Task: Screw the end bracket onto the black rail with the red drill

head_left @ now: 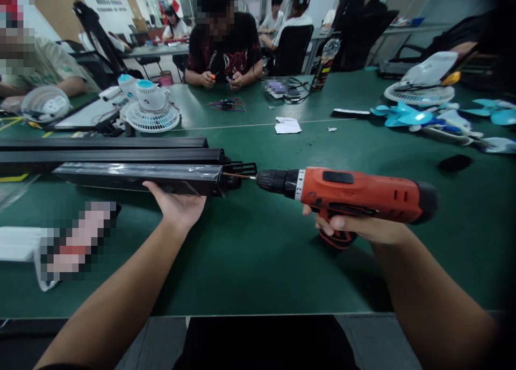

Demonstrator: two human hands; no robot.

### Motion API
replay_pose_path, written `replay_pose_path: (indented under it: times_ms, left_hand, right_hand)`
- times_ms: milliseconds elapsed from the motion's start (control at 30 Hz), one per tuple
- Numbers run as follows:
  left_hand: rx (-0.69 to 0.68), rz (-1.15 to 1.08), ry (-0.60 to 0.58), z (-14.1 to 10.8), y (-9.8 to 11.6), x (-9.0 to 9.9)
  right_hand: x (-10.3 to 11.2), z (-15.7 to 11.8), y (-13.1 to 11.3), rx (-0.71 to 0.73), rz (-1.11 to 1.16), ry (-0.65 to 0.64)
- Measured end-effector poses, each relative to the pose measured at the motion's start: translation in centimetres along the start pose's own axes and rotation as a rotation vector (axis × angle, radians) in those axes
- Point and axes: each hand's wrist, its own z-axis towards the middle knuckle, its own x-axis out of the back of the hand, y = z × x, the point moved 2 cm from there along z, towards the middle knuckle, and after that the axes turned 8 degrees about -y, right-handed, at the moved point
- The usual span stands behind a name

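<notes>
My right hand is closed around the handle of a red and black cordless drill, which lies level and points left. From its chuck a long thin bit reaches to the end of a long black bar-shaped housing; whether the tip sits in a screw is too small to tell. My left hand holds that housing from below near its right end, thumb along the front side and the other fingers hidden beneath. Behind it lie two more long black bars, parallel to it.
Fan parts stand at the back left, and blue fan blades lie at the right. A pixelated phone-like object and a white strapped item rest at left. Across the green table, a person handles small parts near a bottle.
</notes>
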Motion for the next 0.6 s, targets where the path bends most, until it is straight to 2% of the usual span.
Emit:
replay_pose_path:
  times_ms: [600]
  left_hand:
    - [0.004,-0.012,-0.019,0.21,-0.01,0.38]
  right_hand:
    - [0.01,0.15,-0.01,-0.033,0.010,0.022]
